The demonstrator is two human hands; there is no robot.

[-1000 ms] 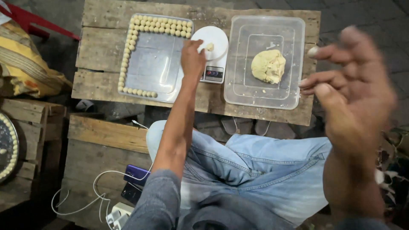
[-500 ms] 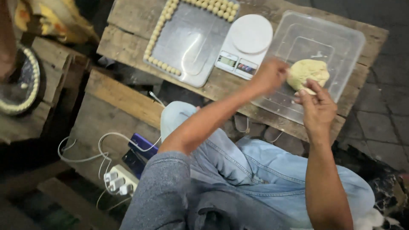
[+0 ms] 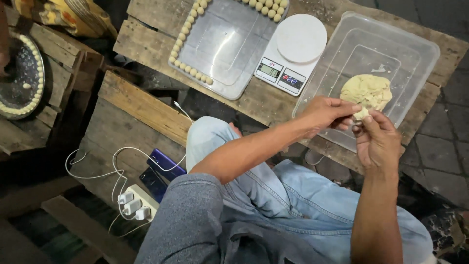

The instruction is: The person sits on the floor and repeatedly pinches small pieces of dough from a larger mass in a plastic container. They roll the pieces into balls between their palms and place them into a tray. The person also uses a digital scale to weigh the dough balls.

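Both hands meet over the clear plastic tub (image 3: pixel 415 46), where the dough lump (image 3: pixel 367 91) lies. Left hand (image 3: pixel 326 111) and right hand (image 3: pixel 378 139) pinch a small piece of dough (image 3: pixel 360 113) at the lump's near edge, fingers closed on it. A white scale (image 3: pixel 293 51) stands just beside the tub.

A pale yellow dough lump (image 3: pixel 367 91), rough and uneven, lies in a clear plastic tub (image 3: pixel 415 49) at three o'clock; a small pinch hangs from its lower edge.

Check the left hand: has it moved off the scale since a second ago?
Yes. The left hand left the white scale and now pinches the dough lump in the clear tub.
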